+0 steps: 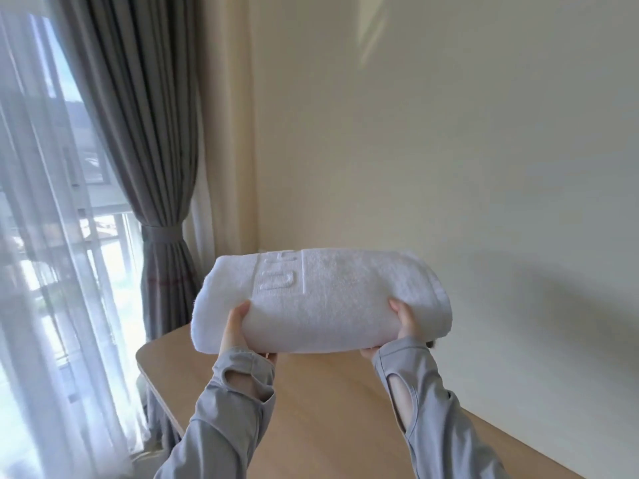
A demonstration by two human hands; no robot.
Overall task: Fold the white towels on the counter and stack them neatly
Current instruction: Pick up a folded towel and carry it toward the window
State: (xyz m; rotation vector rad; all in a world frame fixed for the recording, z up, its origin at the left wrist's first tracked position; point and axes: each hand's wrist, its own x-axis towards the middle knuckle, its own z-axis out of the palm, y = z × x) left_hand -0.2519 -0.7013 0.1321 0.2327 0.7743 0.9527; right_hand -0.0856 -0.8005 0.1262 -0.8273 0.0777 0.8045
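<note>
Grey thumb-hole sleeves (221,426) are seen nearest. Beyond them a thick folded white terry towel (321,302) is held in the air above the pale wooden table (328,426). Its long axis runs left to right. The left hand (238,328) is closed round its left end and the right hand (406,326) round its right end, thumbs on the near face, both at equal reach. Raised lettering is woven into a band but cannot be read.

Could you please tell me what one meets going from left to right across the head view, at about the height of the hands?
Sheer white curtain → grey curtain → left hand → right hand. The folded white towel spans both hands, so it is left out.
</note>
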